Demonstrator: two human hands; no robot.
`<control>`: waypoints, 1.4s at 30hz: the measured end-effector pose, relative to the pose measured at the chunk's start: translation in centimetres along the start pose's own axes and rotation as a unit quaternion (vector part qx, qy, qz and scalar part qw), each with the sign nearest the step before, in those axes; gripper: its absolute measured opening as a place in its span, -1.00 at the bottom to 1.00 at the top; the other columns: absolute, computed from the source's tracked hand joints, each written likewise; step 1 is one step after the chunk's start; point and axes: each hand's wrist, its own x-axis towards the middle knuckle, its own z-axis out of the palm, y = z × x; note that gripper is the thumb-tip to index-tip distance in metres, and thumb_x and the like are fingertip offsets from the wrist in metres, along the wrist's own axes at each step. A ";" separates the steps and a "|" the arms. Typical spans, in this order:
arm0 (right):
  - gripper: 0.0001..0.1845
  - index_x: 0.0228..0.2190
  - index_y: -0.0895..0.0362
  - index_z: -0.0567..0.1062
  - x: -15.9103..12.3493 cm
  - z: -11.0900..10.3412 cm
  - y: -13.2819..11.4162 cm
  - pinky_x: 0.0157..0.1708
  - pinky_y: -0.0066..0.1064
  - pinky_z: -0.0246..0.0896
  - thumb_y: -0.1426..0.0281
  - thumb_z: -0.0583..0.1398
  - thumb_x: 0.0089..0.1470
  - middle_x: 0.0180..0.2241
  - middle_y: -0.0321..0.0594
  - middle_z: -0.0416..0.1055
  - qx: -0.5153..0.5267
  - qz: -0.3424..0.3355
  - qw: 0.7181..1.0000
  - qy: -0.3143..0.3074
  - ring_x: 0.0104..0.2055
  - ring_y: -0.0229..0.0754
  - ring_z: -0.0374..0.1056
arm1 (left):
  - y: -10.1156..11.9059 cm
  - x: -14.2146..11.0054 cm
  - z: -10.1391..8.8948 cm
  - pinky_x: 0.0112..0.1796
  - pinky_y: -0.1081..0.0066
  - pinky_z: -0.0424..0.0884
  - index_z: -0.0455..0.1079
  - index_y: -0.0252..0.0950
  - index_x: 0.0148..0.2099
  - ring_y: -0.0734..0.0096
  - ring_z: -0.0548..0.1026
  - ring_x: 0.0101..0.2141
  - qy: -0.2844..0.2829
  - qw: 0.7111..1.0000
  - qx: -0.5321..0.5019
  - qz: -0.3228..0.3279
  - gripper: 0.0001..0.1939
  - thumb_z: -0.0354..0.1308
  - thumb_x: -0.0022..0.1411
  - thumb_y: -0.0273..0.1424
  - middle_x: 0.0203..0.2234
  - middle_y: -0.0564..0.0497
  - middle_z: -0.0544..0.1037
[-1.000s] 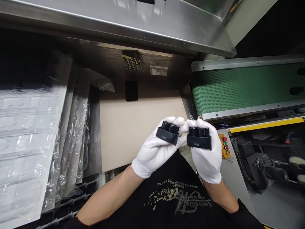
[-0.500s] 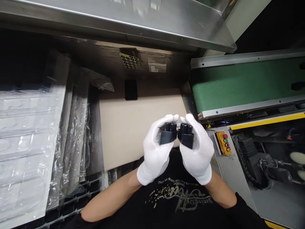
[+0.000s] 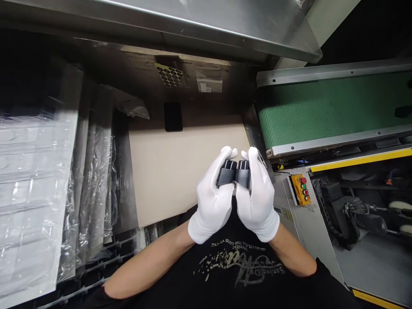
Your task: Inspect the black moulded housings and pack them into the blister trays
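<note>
White gloves cover both of my hands. My left hand (image 3: 214, 199) is closed around a glossy black part with rounded tube-like ends (image 3: 227, 172). A matching black part (image 3: 243, 174) sits in my right hand (image 3: 257, 197), gripped between thumb and fingers. The two parts are held side by side in front of my chest, close together, with their rounded ends pointing away from me. Below them lies a beige board (image 3: 180, 171) on the bench. The undersides of both parts are hidden by my palms.
At left stand stacked clear plastic trays and wrapped sheets (image 3: 35, 193). A dark phone-like slab (image 3: 173, 116) lies at the board's far edge. To the right are a green conveyor belt (image 3: 315, 111) and a yellow button box (image 3: 300, 189). A steel ledge (image 3: 161, 21) overhangs the back.
Both hands have risen slightly, and my right hand has moved left. The two black parts are nearer each other and turned a little. The camera view has shifted slightly.
</note>
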 end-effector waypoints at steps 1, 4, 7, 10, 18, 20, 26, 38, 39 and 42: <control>-0.12 0.60 0.08 -0.08 -0.1 0.0 0.1 0.29 0.24 0.49 0.51 0.08 0.39 0.22 0.10 0.49 -0.005 -0.008 1.000 0.000 0.34 0.26 0.43 | -0.1 0.0 0.1 0.42 0.10 0.42 0.45 -0.04 0.42 0.09 0.50 0.34 -0.003 1.000 -0.005 -0.002 -0.44 0.22 0.45 -0.50 0.30 -0.04 0.57; -0.12 0.60 0.11 -0.10 -0.6 0.0 0.5 0.27 0.27 0.49 0.48 0.08 0.40 0.22 0.13 0.48 -0.011 -0.025 1.000 0.002 0.33 0.28 0.42 | -0.1 -0.2 0.3 0.43 0.07 0.40 0.41 -0.06 0.45 0.10 0.49 0.34 -0.007 1.000 -0.017 0.004 -0.45 0.20 0.48 -0.47 0.31 -0.08 0.56; -0.07 0.60 0.11 -0.14 -1.2 -0.2 0.8 0.26 0.26 0.49 0.46 0.13 0.37 0.29 0.16 0.41 -0.006 -0.041 0.999 0.004 0.34 0.32 0.40 | 0.2 -0.5 0.3 0.42 0.01 0.42 0.37 -0.08 0.47 0.08 0.50 0.34 -0.020 0.999 -0.012 0.027 -0.45 0.17 0.51 -0.45 0.32 -0.12 0.54; -0.01 0.60 0.09 -0.18 -1.7 -0.1 1.2 0.24 0.24 0.51 0.43 0.16 0.35 0.35 0.18 0.35 0.002 -0.054 0.998 0.014 0.35 0.34 0.40 | 0.3 -0.5 0.1 0.41 -0.06 0.42 0.33 -0.14 0.49 0.03 0.48 0.35 -0.039 0.998 0.000 0.054 -0.44 0.17 0.51 -0.41 0.34 -0.17 0.51; -0.35 0.48 -0.05 0.27 -2.4 1.6 3.2 0.15 0.03 0.60 0.36 0.13 0.44 0.23 -0.02 0.56 0.120 0.079 0.989 0.016 0.22 0.07 0.55 | -2.0 1.7 -1.8 0.23 0.22 0.59 0.43 -0.01 0.43 0.14 0.56 0.26 -0.129 0.949 -0.174 -0.229 -0.37 0.33 0.36 -0.31 0.27 -0.06 0.57; -0.49 0.35 0.01 0.46 -2.5 1.3 3.5 0.16 -0.03 0.60 0.29 0.17 0.44 0.20 -0.04 0.59 0.195 0.170 0.966 0.022 0.19 0.02 0.58 | -2.2 1.6 -2.5 0.11 0.23 0.65 0.44 -0.03 0.43 0.23 0.67 0.02 -0.125 0.941 -0.186 -0.254 -0.41 0.32 0.41 -0.23 0.18 -0.11 0.63; -0.56 0.15 0.03 0.59 -1.5 -1.8 3.2 0.03 -0.07 0.69 0.32 0.35 0.25 0.03 -0.10 0.66 0.314 0.254 0.914 0.043 0.02 0.00 0.66 | -0.9 0.2 -4.6 -0.13 0.24 0.71 0.47 0.05 0.40 0.27 0.66 -0.20 -0.083 0.978 -0.135 -0.137 -0.40 0.40 0.36 -0.18 0.18 -0.16 0.61; -0.22 0.30 0.00 0.47 -0.7 -2.5 1.2 0.07 -0.10 0.69 0.54 0.43 0.07 0.11 -0.08 0.62 0.249 0.101 0.963 -0.027 0.08 -0.01 0.65 | 0.9 0.5 -4.5 0.20 0.07 0.65 0.50 -0.12 0.32 0.01 0.68 0.10 -0.084 0.996 0.024 -0.034 -0.24 0.61 0.09 -0.40 0.14 -0.15 0.66; -0.22 0.30 -0.01 0.46 -0.8 -2.4 1.2 0.08 -0.10 0.69 0.54 0.43 0.08 0.11 -0.08 0.62 0.246 0.098 0.964 -0.025 0.08 -0.01 0.64 | 0.8 0.4 -4.5 0.22 0.06 0.63 0.49 -0.12 0.32 0.02 0.68 0.10 -0.082 0.996 0.025 -0.028 -0.24 0.60 0.09 -0.41 0.12 -0.14 0.67; -0.20 0.32 -0.03 0.45 -0.9 -2.3 1.1 0.10 -0.10 0.68 0.55 0.42 0.09 0.11 -0.10 0.63 0.237 0.103 0.966 -0.017 0.09 -0.01 0.64 | 0.6 0.2 -4.4 0.26 0.02 0.60 0.48 -0.13 0.32 0.07 0.68 0.09 -0.073 0.997 0.026 -0.011 -0.26 0.59 0.12 -0.43 0.06 -0.12 0.70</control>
